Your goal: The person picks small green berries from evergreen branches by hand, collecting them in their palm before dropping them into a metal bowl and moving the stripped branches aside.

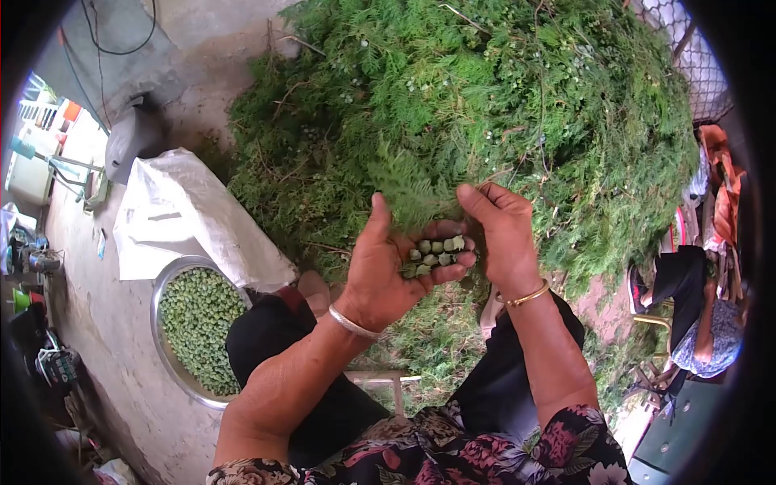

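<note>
My left hand (373, 271), with a silver bracelet on its wrist, is turned palm up and cupped around several small green cones (437, 253). Its thumb points up, apart from the curled fingers. Close beside it, my right hand (505, 238), with a gold bracelet, pinches the stem end of a feathery green conifer sprig (408, 190). The sprig extends leftward above the left palm. Its exact grip point is partly hidden by the right fingers. Directly beyond both hands rises a big heap of cut conifer branches (485, 89) bearing small pale cones.
On the left, a metal basin (158, 323) full of green cones stands on the concrete floor (105, 299) beside my knee. A white woven sack (202, 214) lies behind it. At the right edge sits another person (707, 339), near a wire mesh (687, 48).
</note>
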Tool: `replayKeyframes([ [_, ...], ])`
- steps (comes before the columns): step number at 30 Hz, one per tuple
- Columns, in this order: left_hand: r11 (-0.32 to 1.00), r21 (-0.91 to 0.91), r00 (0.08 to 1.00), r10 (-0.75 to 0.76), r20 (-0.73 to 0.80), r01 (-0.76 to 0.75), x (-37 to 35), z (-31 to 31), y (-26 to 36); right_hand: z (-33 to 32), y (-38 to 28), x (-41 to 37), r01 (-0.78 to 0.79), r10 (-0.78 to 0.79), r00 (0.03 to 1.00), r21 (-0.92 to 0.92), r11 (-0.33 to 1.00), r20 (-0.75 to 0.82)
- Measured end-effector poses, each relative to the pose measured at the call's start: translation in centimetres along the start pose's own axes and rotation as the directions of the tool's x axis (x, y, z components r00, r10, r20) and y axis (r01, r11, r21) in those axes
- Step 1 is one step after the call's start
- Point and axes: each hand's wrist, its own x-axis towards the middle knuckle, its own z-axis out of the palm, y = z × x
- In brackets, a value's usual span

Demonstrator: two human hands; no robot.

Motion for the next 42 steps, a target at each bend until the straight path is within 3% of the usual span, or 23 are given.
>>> replayKeyframes([
  [2, 1.000, -0.016, 0.999, 0.018, 0.045, -0.018, 0.0, 0.2, -0.1, -0.3, -0.2, 0.1, -0.201, 0.210, 0.978, 0.258, 0.945, -0.011],
  [7, 0.998, -0.051, 0.992, 0.038, 0.124, -0.032, -0.2, -0.4, 0.0, -1.8, 0.8, 1.4, -0.177, 0.212, 0.976, 0.396, 0.901, -0.044],
  [9, 0.952, 0.247, 0.982, 0.163, 0.095, -0.182, -0.5, -1.1, 0.2, -2.4, 1.2, 2.1, -0.161, 0.204, 0.978, 0.472, 0.867, -0.043],
  [11, 0.954, 0.227, 0.980, 0.179, 0.093, -0.196, -0.4, -1.8, 1.0, -3.1, 1.3, 2.5, -0.229, 0.261, 0.964, 0.631, 0.741, 0.043],
  [12, 0.955, 0.207, 0.976, 0.200, 0.084, -0.213, -0.3, -1.8, 1.3, -3.0, 1.0, 2.2, -0.223, 0.259, 0.965, 0.631, 0.743, 0.036],
  [14, 0.957, 0.195, 0.976, 0.216, 0.008, -0.213, -0.5, -1.2, 1.7, -2.6, 0.2, 1.5, -0.091, 0.219, 0.971, 0.705, 0.704, -0.093],
  [15, 0.974, 0.103, 0.979, 0.201, 0.014, -0.202, -0.6, -1.4, 2.0, -2.9, 0.3, 1.9, -0.143, 0.289, 0.956, 0.770, 0.622, -0.055],
  [16, 0.982, 0.010, 0.982, 0.187, 0.021, -0.188, -0.6, -1.6, 2.1, -3.4, 1.1, 2.0, -0.141, 0.288, 0.956, 0.770, 0.622, -0.057],
  [17, 0.983, -0.059, 0.984, 0.176, 0.011, -0.175, -0.6, -1.6, 2.1, -4.0, 2.1, 2.2, -0.264, 0.197, 0.962, 0.822, 0.505, 0.188],
  [18, 0.983, -0.058, 0.985, 0.173, 0.012, -0.172, -0.7, -1.3, 2.0, -4.3, 2.3, 2.2, -0.401, 0.069, 0.910, 0.827, 0.394, 0.409],
  [19, 0.981, -0.060, 0.983, 0.181, -0.037, -0.183, -0.9, -0.7, 2.0, -5.0, 1.9, 2.2, -0.481, 0.037, 0.852, 0.754, 0.448, 0.522],
  [20, 0.979, -0.061, 0.978, 0.190, -0.086, -0.195, -1.0, -0.3, 2.0, -4.9, 2.0, 2.1, -0.480, 0.038, 0.853, 0.754, 0.448, 0.520],
  [21, 0.979, -0.063, 0.978, 0.188, -0.087, -0.194, -0.9, -0.5, 2.1, -4.5, 2.1, 1.9, -0.414, 0.107, 0.905, 0.795, 0.443, 0.412],
  [23, 0.909, 0.337, 0.962, 0.271, -0.035, -0.244, -0.7, -1.0, 2.3, -3.3, 1.6, 1.4, -0.245, 0.181, 0.968, 0.824, 0.511, 0.176],
  [24, 0.909, 0.338, 0.962, 0.272, -0.037, -0.244, -0.7, -0.8, 2.1, -3.0, 1.7, 1.2, -0.247, 0.181, 0.967, 0.824, 0.510, 0.177],
  [26, 0.824, 0.514, 0.956, 0.293, -0.029, -0.237, -0.6, -0.1, 1.5, -2.7, 2.0, 1.0, -0.130, 0.082, 0.991, 0.767, 0.628, 0.101],
  [30, 0.809, 0.533, 0.950, 0.310, -0.032, -0.246, -0.2, 0.5, 0.3, -2.4, 2.3, 1.0, -0.276, 0.220, 0.958, 0.798, 0.536, 0.183],
  [32, 0.789, 0.556, 0.948, 0.319, -0.007, -0.262, 0.4, -0.2, -0.1, -1.6, 2.3, 0.5, -0.209, 0.248, 0.967, 0.721, 0.661, 0.053],
  [36, 0.803, 0.493, 0.919, 0.395, -0.019, -0.335, 0.5, 0.1, -0.6, -1.3, 1.9, 0.0, -0.138, 0.170, 0.985, 0.648, 0.749, 0.013],
  [38, 0.792, 0.496, 0.897, 0.439, -0.056, -0.356, 0.2, 1.4, -0.8, -2.3, 1.7, 0.1, -0.333, 0.259, 0.943, 0.651, 0.682, 0.211],
  [39, 0.778, 0.501, 0.870, 0.485, -0.093, -0.380, 0.1, 1.8, -0.8, -2.4, 1.7, 0.1, -0.333, 0.261, 0.942, 0.651, 0.682, 0.209],
  [40, 0.779, 0.501, 0.870, 0.483, -0.094, -0.378, -0.1, 1.5, -0.4, -2.4, 1.8, 0.1, -0.291, 0.193, 0.957, 0.705, 0.646, 0.217],
  [42, 0.686, 0.694, 0.852, 0.481, -0.206, -0.220, -0.9, 0.2, 1.6, -3.1, 1.8, 0.3, -0.247, 0.126, 0.968, 0.757, 0.605, 0.215],
])
